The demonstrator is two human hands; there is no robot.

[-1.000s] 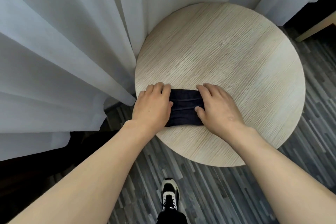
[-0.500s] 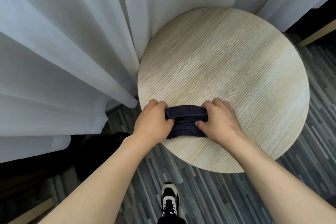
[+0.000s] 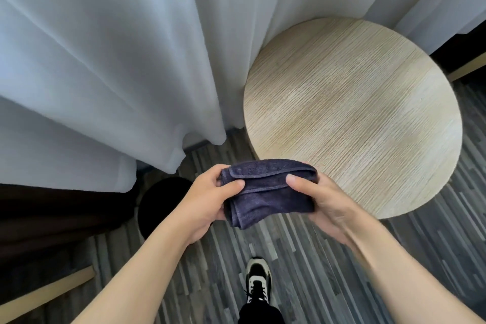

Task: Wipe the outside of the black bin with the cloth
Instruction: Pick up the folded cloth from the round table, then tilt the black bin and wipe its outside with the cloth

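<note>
A folded dark blue cloth (image 3: 265,189) is held in the air between both hands, just off the near edge of the round table. My left hand (image 3: 207,200) grips its left end, thumb on top. My right hand (image 3: 323,202) grips its right end the same way. The black bin (image 3: 160,202) stands on the floor below and left of my left hand; my left wrist and forearm cover part of it, and only its dark round top shows.
A round light wood table (image 3: 368,113) stands to the right. White curtains (image 3: 105,60) hang at the left and back, reaching the floor. My shoe (image 3: 257,281) is on the grey striped floor. A wooden rail (image 3: 44,292) lies at the lower left.
Both hands have lifted the folded cloth off the table and drawn it toward me. The view has swung left, and the black bin has come into sight.
</note>
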